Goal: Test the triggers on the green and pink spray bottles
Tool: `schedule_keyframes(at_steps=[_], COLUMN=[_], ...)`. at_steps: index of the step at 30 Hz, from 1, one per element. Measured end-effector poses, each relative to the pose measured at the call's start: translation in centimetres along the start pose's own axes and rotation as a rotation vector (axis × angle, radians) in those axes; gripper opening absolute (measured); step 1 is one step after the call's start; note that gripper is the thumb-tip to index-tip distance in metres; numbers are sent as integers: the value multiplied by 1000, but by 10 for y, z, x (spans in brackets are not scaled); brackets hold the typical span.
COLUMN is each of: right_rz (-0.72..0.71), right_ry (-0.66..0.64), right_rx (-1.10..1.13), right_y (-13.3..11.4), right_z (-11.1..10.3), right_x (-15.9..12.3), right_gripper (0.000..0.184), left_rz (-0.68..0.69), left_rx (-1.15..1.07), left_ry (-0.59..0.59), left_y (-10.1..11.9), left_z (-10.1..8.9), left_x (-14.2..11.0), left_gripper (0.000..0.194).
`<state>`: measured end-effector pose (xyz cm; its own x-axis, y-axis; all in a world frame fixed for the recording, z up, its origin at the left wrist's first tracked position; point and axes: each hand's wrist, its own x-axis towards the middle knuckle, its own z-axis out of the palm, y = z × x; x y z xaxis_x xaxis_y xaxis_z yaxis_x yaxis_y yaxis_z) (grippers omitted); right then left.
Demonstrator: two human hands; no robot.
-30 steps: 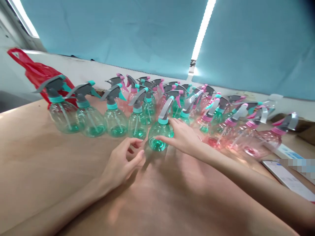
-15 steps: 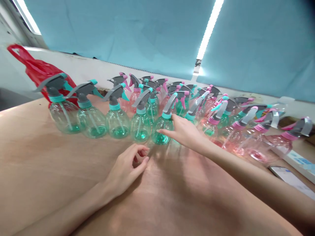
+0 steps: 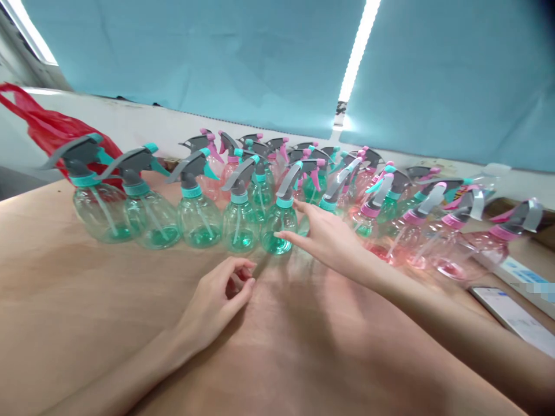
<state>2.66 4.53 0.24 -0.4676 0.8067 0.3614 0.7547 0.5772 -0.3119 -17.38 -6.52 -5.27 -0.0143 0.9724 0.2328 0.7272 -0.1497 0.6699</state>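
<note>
A green spray bottle (image 3: 277, 222) with a turquoise collar and grey trigger head stands upright in the front row. My right hand (image 3: 332, 237) grips it from the right, thumb across the front of its body and the other fingers behind, partly hidden. Nearer to me, my left hand (image 3: 221, 294) rests just above the table with loosely curled fingers, thumb and fingertips apart and nothing between them. Just left of the gripped bottle is another green spray bottle (image 3: 240, 228). Under my right wrist's far side, pink spray bottles (image 3: 405, 237) continue the row.
Several more green and pink spray bottles crowd behind the front row. A red plastic bag (image 3: 65, 127) lies at the back left. On the right are a phone (image 3: 511, 315) and a white and blue box (image 3: 526, 277). A blue sheet (image 3: 217, 63) covers the wall behind.
My right hand has moved the green spray bottle slightly away from me, into line with the front row. My left hand has drawn back a little from it, its fingers a bit more curled.
</note>
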Motion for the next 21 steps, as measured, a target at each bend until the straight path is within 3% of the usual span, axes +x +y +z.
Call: schedule_keyframes(at_steps=[4, 6, 10, 14, 21], right_rz=[8, 57, 126, 188, 274], right_ry=[112, 171, 211, 128, 84], right_rx=[56, 63, 16, -70, -82], right_y=[19, 32, 49, 48, 44], right_z=[-18, -26, -32, -24, -9], right_x=[-26, -35, -38, -26, -4], right_gripper=[33, 27, 32, 50, 46], left_rz=[6, 7, 12, 73, 173], left_rx=[19, 29, 25, 1, -65], left_ry=[-13, -12, -43, -82, -106], left_y=[-4, -4, 0, 9, 27], left_z=[-1, -1, 4, 14, 36], left_x=[-1, -1, -1, 5, 21], left_gripper=[19, 19, 20, 16, 13])
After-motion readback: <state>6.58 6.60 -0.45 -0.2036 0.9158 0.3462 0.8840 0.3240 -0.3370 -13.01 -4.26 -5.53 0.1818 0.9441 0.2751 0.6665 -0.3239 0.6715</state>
